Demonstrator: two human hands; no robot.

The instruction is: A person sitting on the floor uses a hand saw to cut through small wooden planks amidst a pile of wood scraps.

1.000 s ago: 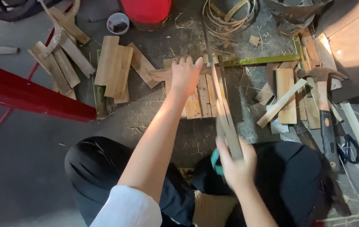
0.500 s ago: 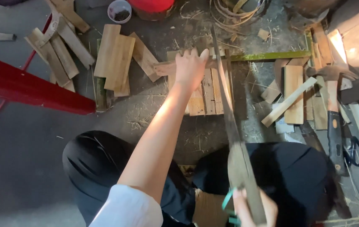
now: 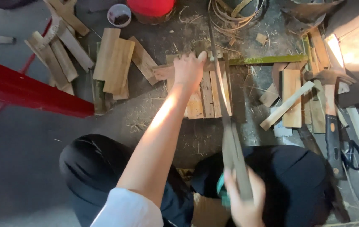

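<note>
The person's right hand (image 3: 243, 197) is closed around the teal handle (image 3: 221, 191) of a hand saw (image 3: 225, 113), at the near edge of the scene just above the dark trousers (image 3: 297, 180). The saw's long axis runs almost straight away from the person, near to far, leaning slightly left as it goes; its tip points to the far side, toward the coil of thin strips (image 3: 230, 10). The blade crosses a long green bamboo strip (image 3: 267, 60) that lies left to right, so the two long axes meet nearly at right angles.

The left hand (image 3: 190, 71) rests palm down with fingers curled over the left part of that strip, pressing it onto a small platform of wooden slats (image 3: 207, 98), just left of the blade.

The saw is motion-blurred near the handle, so its teeth and the exact line of contact with the strip cannot be made out. The right hand is cut off by the near edge, and most of the handle is hidden under it. The strip's left end is hidden under the left hand.

To the right lie loose wood offcuts (image 3: 290, 96), a black-handled chopper (image 3: 332, 138) and scissors (image 3: 353, 153). To the left are more bamboo pieces (image 3: 114, 63) and a red bar (image 3: 28, 90).
</note>
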